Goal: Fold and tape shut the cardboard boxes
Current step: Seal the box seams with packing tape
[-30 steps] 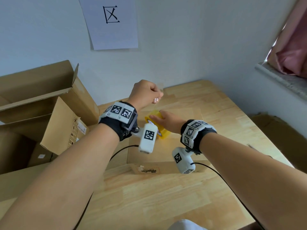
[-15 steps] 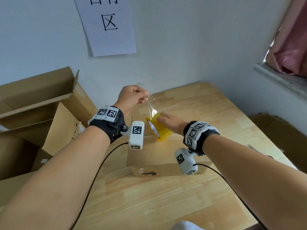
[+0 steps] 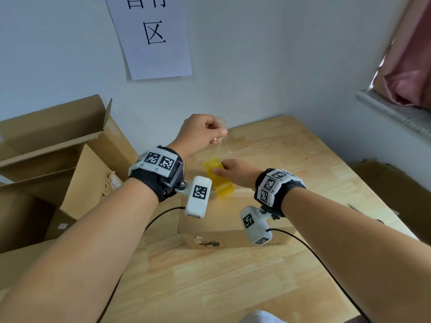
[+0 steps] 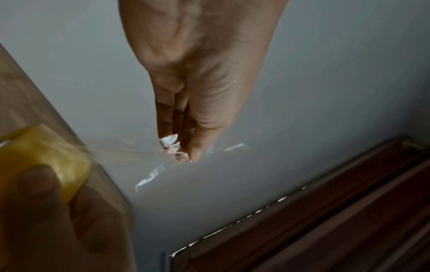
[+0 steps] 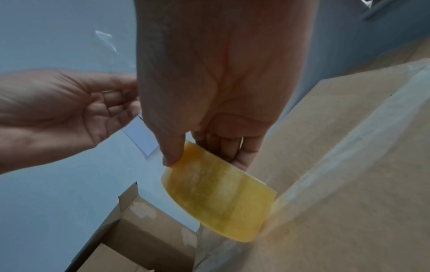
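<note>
A closed cardboard box [image 3: 228, 215] lies flat on the wooden table [image 3: 210, 276]. My right hand [image 3: 229, 170] grips a yellow roll of clear tape [image 3: 218, 177] just above the box top; the roll [image 5: 218, 204] fills the right wrist view. My left hand [image 3: 200, 134] is raised above and behind the roll, pinching the free end of the tape [image 4: 171, 145] between thumb and fingers. A clear strip [image 3: 218, 148] stretches between hand and roll.
Large open cardboard boxes [image 3: 58, 159] stand at the table's left, flaps up. A paper sign [image 3: 154, 36] hangs on the wall behind. A window sill [image 3: 394, 115] with a pink curtain is at the right. Cables trail from both wrist cameras across the table.
The left hand went left, then came back to the right and higher, holding the tape end. The roll has turned edge-on in the right hand. The head view tilted up.
</note>
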Available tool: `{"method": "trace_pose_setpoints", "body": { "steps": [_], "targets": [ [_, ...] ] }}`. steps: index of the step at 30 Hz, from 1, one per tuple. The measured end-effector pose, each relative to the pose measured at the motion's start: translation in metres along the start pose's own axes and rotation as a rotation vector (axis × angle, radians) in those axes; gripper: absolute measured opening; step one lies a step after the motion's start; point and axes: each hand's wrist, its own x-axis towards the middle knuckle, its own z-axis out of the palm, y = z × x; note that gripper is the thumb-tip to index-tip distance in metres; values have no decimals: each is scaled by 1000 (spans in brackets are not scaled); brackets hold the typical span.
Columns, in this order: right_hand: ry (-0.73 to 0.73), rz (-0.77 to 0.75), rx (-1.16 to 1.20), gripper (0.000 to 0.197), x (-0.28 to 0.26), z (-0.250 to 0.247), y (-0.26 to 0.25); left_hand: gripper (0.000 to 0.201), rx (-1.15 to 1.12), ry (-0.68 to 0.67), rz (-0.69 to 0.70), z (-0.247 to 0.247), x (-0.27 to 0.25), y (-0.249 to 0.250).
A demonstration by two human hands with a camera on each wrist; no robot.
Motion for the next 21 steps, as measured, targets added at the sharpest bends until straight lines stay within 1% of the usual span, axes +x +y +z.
{"method": "trace_pose_setpoints", "body": {
  "steps": [2, 4, 6, 10, 14, 17, 21],
  "targets": [
    [21, 11, -14, 38, 1, -1, -1, 13, -73, -6, 39, -3, -3, 9],
    [37, 18, -28, 39, 3, -2, -2, 14, -89, -3, 75, -9, -4, 16],
    [33, 23, -50, 40, 4, -2, -4, 14, -90, 38, 72, -16, -5, 13],
    [29, -11, -14, 45, 4, 3, -4, 6, -155, 221, -42, -35, -5, -21],
    [61, -39, 82, 38, 8, 14, -6, 12, -160, 386, -149, -44, -12, -54],
    [58, -52, 126, 39, 10, 17, -6, 11, -200, 433, -190, -47, -16, -67],
    [34, -42, 136, 45, 12, 14, -7, 12, -375, 468, -233, -47, -20, -75]
  ]
}}
